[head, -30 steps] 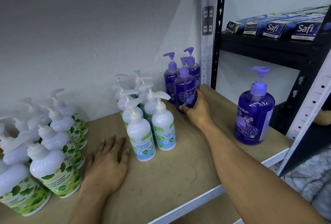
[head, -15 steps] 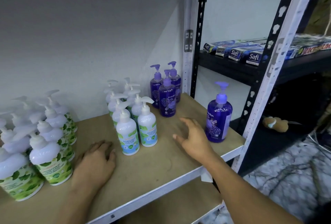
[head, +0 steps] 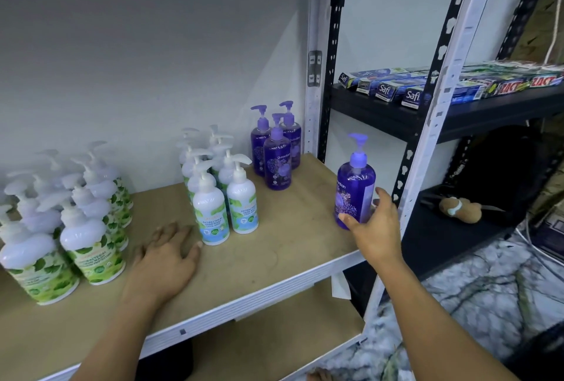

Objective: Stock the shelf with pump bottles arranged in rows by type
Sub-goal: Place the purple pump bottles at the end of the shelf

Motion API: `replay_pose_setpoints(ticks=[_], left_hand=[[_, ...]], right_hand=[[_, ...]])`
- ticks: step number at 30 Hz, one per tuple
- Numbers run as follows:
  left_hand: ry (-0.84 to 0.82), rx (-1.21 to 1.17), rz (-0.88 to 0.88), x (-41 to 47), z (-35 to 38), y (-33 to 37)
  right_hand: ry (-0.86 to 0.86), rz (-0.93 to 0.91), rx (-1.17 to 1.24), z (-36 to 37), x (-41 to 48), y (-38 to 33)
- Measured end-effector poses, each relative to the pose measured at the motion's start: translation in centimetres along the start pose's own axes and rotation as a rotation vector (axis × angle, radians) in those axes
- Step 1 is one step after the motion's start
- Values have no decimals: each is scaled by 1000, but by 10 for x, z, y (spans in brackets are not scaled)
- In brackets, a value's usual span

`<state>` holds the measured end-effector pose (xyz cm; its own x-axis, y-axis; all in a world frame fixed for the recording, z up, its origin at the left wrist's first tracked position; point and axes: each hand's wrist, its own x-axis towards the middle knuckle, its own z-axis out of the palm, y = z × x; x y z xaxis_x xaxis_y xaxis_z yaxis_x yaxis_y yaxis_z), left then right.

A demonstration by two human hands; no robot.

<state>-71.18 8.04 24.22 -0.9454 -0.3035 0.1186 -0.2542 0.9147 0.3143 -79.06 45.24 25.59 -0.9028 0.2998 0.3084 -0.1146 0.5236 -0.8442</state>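
The right hand (head: 374,228) has its fingers curled round the lower part of a lone purple bottle (head: 355,188) at the shelf's (head: 274,258) front right corner, likely to move it to the three matching bottles (head: 276,158) at the back. The left hand (head: 164,261) lies flat, fingers straight, probably bracing.

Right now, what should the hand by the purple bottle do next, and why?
Probably close the right hand round the lone purple bottle and carry it beside the three purple bottles. It stands apart near the shelf edge, thumb and fingers either side of it; whether they grip yet is unclear.
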Motion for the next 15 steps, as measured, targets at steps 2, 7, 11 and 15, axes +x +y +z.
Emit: replay_pose_setpoints(ticks=[2,7,11,15], left_hand=[[-5,9,-21,3,1,0],[-10,10,-98,11,6,-4],[0,12,-119,15,7,-6],[10,16,-117,17,9,-6]], right_hand=[[-19,-38,17,9,8,2],[-76,-94,65,32,28,-2],[-161,-106,106,50,52,-9],[-226,-87,124,68,79,-14]])
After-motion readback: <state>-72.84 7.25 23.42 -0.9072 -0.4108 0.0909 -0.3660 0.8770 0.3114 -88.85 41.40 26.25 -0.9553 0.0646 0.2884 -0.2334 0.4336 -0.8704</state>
